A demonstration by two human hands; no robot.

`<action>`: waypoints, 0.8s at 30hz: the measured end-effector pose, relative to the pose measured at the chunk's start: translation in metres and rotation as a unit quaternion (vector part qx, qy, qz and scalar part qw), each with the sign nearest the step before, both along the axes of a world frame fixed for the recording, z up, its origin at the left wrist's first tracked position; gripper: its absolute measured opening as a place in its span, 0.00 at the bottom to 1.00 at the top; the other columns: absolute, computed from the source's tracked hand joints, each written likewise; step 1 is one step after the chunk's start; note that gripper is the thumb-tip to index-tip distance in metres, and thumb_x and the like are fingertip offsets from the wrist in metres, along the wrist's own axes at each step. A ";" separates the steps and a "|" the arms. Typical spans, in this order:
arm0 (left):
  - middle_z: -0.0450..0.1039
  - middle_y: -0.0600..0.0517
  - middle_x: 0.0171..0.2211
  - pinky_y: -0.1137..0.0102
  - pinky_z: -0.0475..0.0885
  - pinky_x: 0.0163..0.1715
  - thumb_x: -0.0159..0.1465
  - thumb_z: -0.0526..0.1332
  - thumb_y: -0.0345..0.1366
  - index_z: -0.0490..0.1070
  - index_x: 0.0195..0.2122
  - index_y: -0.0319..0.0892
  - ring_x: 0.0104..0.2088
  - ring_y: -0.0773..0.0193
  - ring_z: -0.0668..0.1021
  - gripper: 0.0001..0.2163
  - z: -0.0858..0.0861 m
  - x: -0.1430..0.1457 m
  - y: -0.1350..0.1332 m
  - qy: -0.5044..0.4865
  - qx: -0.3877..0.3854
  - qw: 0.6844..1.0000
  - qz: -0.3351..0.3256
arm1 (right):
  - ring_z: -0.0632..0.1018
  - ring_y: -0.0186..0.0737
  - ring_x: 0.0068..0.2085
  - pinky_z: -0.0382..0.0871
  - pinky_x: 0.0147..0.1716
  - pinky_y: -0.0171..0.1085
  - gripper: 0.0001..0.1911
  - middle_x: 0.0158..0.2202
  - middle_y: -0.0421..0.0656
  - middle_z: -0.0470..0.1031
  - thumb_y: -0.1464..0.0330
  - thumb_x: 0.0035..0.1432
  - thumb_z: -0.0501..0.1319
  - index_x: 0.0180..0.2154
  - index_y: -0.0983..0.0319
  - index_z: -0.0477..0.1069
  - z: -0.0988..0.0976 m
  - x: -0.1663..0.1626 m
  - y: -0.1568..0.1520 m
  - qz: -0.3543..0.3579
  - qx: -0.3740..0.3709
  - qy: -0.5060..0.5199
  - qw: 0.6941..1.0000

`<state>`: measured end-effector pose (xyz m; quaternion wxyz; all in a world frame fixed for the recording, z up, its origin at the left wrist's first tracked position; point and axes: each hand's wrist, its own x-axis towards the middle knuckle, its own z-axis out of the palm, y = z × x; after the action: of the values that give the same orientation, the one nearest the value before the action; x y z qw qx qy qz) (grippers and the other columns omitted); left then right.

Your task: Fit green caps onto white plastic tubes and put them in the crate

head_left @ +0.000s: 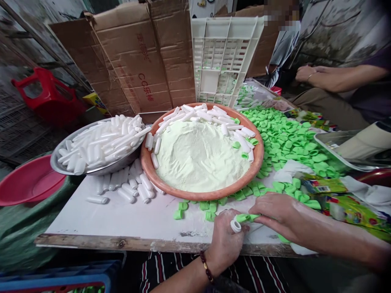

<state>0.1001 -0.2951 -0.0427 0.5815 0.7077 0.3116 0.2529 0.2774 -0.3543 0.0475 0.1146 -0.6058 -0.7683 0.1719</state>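
In the head view, my left hand (pixel 226 236) is closed round a small white plastic bottle (pixel 236 226), its open neck facing me. Just to the right, my right hand (pixel 279 211) pinches a small green plastic cap (pixel 253 217). Another green piece (pixel 242 218) sits against the bottle's neck; I cannot tell which hand bears it. Beyond both hands stands a wide terracotta-coloured basin (pixel 195 194) of pale powder (pixel 198 154), with white bottles round its far rim. Loose green caps (pixel 210 206) lie between the basin and my hands.
A metal bowl (pixel 58 165) heaped with white bottles stands left. A big pile of green caps (pixel 284 138) spreads right, near colourful packets (pixel 351 205) and a metal tray (pixel 332 156). Cardboard (pixel 137 61) and a white crate (pixel 210 81) stand behind. Another person's hand (pixel 304 74) is far right.
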 end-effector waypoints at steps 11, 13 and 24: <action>0.75 0.53 0.31 0.71 0.64 0.34 0.54 0.64 0.22 0.74 0.32 0.40 0.33 0.63 0.74 0.07 0.000 0.003 0.001 0.008 0.004 1.000 0.008 | 0.78 0.45 0.41 0.68 0.43 0.42 0.15 0.39 0.45 0.79 0.59 0.64 0.54 0.40 0.59 0.76 -0.011 0.005 -0.002 -0.091 -0.026 0.066 0.993; 0.75 0.53 0.31 0.70 0.64 0.35 0.57 0.64 0.26 0.73 0.31 0.40 0.33 0.63 0.73 0.04 0.001 0.002 0.001 -0.011 0.002 1.000 0.011 | 0.78 0.45 0.41 0.69 0.43 0.41 0.16 0.38 0.45 0.80 0.56 0.63 0.55 0.39 0.58 0.77 -0.019 0.017 -0.014 -0.132 -0.035 0.078 0.988; 0.73 0.52 0.29 0.70 0.65 0.35 0.61 0.60 0.31 0.71 0.27 0.40 0.32 0.63 0.72 0.05 0.005 0.001 0.001 -0.019 -0.008 0.999 0.042 | 0.79 0.46 0.37 0.67 0.35 0.38 0.18 0.37 0.45 0.81 0.60 0.60 0.52 0.37 0.59 0.79 -0.036 0.133 0.030 -0.341 0.037 -0.103 0.934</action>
<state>0.1009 -0.2938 -0.0374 0.5817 0.6846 0.3315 0.2881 0.4107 -0.3242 0.0116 0.1085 -0.8413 -0.5286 0.0307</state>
